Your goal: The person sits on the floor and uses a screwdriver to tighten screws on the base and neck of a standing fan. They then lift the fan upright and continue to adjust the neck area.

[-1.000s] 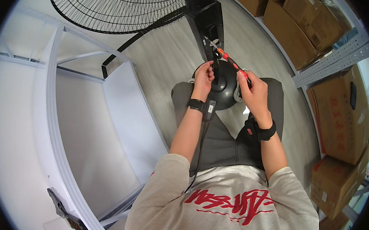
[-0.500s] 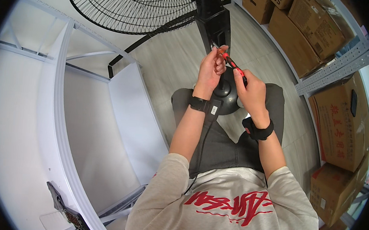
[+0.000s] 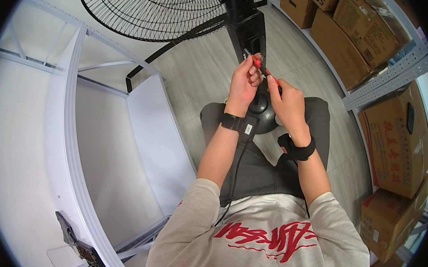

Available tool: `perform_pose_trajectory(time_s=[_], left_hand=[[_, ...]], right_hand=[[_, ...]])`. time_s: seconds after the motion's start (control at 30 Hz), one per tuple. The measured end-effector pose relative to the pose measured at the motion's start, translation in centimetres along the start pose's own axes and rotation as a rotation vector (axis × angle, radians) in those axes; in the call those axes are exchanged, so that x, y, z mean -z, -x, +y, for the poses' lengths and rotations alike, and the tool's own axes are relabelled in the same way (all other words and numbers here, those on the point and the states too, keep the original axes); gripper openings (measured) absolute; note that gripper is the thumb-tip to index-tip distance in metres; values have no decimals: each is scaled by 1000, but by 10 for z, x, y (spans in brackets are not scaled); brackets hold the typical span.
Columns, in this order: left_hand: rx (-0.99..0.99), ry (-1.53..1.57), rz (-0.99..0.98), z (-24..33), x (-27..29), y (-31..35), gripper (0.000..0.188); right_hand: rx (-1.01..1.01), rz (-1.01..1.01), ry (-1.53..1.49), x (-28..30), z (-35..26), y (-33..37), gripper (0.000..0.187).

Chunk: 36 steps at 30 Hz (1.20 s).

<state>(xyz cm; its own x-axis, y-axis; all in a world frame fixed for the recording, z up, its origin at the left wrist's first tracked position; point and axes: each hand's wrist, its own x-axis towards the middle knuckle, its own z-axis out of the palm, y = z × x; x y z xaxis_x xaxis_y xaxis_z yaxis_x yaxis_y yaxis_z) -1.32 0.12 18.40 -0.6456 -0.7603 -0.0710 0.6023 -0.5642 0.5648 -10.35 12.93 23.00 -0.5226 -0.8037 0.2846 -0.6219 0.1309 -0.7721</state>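
Right hand (image 3: pixel 289 105) grips red-black screwdriver (image 3: pixel 266 71) handle, pointing toward eleven o'clock; left hand (image 3: pixel 244 84) pinches its front, probably steadying tip near black fan column (image 3: pixel 245 25).

Both hands (image 3: pixel 289 106) on red/blk tool (image 3: pixel 264 69) nr blk fan post (image 3: pixel 245 29).
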Motion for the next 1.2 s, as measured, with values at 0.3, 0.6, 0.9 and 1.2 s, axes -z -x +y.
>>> perform_pose_trajectory(time_s=[0.3,0.6,0.9,1.2], left_hand=[[-33,19,10,1,-6,-1,27],[12,69,5,-3,-4,-1,31],[39,33,-48,-4,2,0,35],[42,42,-55,-6,0,0,34]], right_hand=[[84,29,141,-1,-5,1,40],[130,144,125,-3,2,6,31],[75,193,90,0,-4,9,36],[84,167,59,2,-6,8,34]])
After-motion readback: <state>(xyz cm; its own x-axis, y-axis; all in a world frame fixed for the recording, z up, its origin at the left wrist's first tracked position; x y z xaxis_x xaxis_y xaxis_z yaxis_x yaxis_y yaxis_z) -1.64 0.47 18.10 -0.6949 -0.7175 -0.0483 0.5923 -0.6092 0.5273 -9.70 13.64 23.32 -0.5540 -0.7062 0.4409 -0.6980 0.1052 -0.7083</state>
